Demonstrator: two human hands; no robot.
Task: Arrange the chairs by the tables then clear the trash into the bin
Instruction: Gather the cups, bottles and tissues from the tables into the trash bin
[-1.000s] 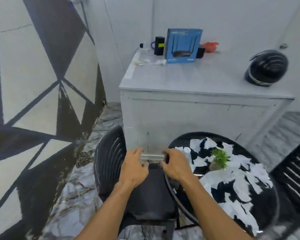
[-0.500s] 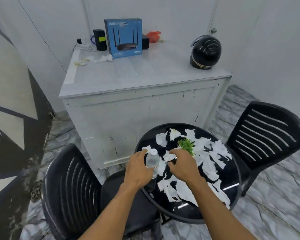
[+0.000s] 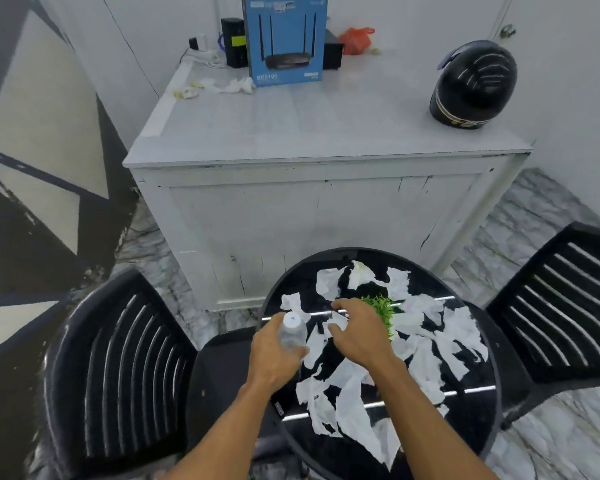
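Note:
A round black glass table [image 3: 475, 420] is strewn with several torn white paper scraps [image 3: 352, 393]. My left hand [image 3: 274, 355] grips a clear plastic bottle [image 3: 292, 332] upright over the table's left edge. Over the scraps near the table's middle, my right hand [image 3: 359, 332] hovers with its fingers curled, touching a scrap beside a small green plant [image 3: 383, 311]; a grip cannot be made out. One black slatted chair [image 3: 118, 368] stands at the table's left, another black chair [image 3: 561, 306] at its right.
A white cabinet [image 3: 326, 202] stands just behind the table, carrying a blue router box [image 3: 284, 39], a black helmet [image 3: 473, 84], an orange bag [image 3: 355, 39] and crumpled tissues [image 3: 236, 85]. A black-and-cream patterned wall runs along the left. The floor is grey marble.
My view swung from the left chair to the table. Both hands moved from over the chair seat to the tabletop; the left holds the bottle upright, the right reached among the scraps.

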